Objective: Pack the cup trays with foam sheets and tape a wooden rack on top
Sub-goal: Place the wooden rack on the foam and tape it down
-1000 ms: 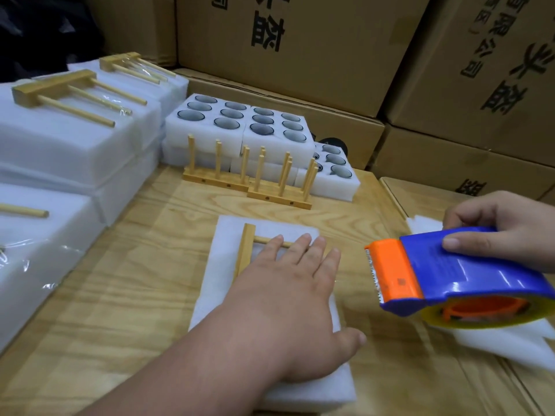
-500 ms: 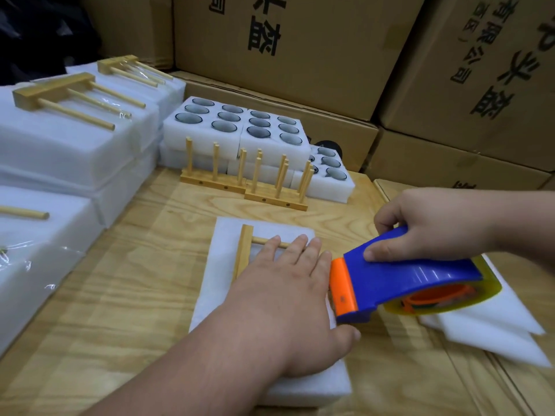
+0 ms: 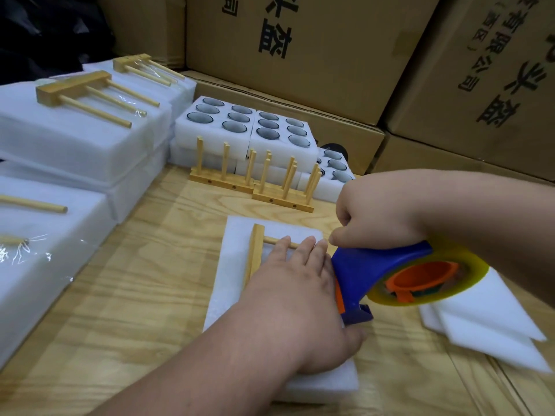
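- Two finished packs [image 3: 78, 145] far left w/ racks taped on, prob. the template.
- Left hand [image 3: 295, 291] flat, fingers straight, pinning wooden rack [image 3: 255, 253] onto foam pack [image 3: 237, 265] mid-surface so it can't slide.
- Right hand [image 3: 381, 219] wrapped round tape dispenser [image 3: 384, 268], nose at pack's right edge, looks ready to stick.

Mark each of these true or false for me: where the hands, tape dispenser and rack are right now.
1. The left hand lies flat on the wooden rack. True.
2. The right hand grips the tape dispenser. True.
3. The rack under the hand stands upright. False: it lies on the foam pack.
4. The dispenser rests on the loose foam sheets. False: it is held at the pack's right edge.
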The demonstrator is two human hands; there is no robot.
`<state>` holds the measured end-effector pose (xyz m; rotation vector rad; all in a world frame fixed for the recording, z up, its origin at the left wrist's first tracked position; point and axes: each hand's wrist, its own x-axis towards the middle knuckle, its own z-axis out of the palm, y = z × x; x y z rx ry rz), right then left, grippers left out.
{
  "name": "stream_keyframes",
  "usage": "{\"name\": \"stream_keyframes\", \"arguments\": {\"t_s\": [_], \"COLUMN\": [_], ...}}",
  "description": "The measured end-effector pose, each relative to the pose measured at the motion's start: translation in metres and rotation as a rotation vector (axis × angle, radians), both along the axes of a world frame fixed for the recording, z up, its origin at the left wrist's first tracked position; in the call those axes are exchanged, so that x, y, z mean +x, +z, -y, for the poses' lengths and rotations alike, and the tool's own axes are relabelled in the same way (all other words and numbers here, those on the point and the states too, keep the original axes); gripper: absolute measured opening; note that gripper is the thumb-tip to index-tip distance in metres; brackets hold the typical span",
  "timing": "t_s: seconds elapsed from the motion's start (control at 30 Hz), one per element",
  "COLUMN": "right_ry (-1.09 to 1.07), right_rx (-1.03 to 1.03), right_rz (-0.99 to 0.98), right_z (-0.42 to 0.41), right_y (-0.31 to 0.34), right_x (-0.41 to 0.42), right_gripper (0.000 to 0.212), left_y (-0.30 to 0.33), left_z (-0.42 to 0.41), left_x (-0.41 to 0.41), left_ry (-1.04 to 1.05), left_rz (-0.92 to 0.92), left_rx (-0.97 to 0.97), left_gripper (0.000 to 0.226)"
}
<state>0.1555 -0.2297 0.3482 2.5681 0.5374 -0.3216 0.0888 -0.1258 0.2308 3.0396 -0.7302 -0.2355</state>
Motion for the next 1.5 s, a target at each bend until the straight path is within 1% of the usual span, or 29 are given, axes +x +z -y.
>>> {"name": "stream_keyframes", "arguments": {"t_s": [0.1,0.27,0.57,0.7,0.8,0.9,0.97,1.1,1.2,1.27,1.33,1.5], "right_ry": [-0.036,-0.082,-0.071,-0.063,-0.077,-0.142,-0.228,-0.363,-0.404,-0.423,-0.421,-0.404], "right_rx": [0.023,0.026,0.008,-0.019,-0.024,-0.103,-0.095,0.05,0.247,0.404,0.519,0.718], "right_rz": [0.011,-0.013,0.012,-0.035,-0.057,-0.108,-0.116,-0.025,0.112,0.208,0.308,0.493], "right_z": [-0.001,0.003,-0.008,-0.015,-0.015,-0.005,0.008,0.034,0.054,0.062,0.064,0.058], "right_y": [-0.003,-0.006,-0.005,-0.028,-0.033,-0.024,-0.016,0.011,0.02,0.006,-0.022,-0.091], "right_x": [-0.001,-0.007,-0.014,-0.019,-0.017,-0.014,-0.012,-0.004,-0.003,-0.004,-0.005,-0.006], "right_gripper": [0.042,0.042,0.037,0.032,0.038,0.041,0.039,0.035,0.028,0.019,0.016,0.02], "left_y": [0.001,0.001,0.002,0.003,0.002,0.0,0.0,-0.002,-0.004,-0.005,-0.006,-0.008], "left_z": [0.001,0.002,0.004,0.003,0.001,0.001,0.001,0.0,0.0,-0.001,-0.001,-0.001], "left_x": [0.0,-0.001,-0.002,-0.002,-0.003,-0.002,-0.002,-0.002,-0.002,-0.001,0.001,0.002], "left_ry": [0.004,0.003,0.015,0.015,0.015,0.028,0.026,0.025,0.017,0.017,0.013,0.007], "left_rz": [-0.002,-0.001,0.014,0.016,0.027,0.033,0.026,0.025,0.035,0.039,0.042,0.026], "left_rx": [0.008,0.015,0.007,-0.051,-0.08,-0.087,-0.077,-0.059,-0.061,-0.069,-0.066,-0.067], "left_gripper": [0.099,0.098,0.099,0.104,0.106,0.106,0.104,0.099,0.099,0.1,0.103,0.123]}}
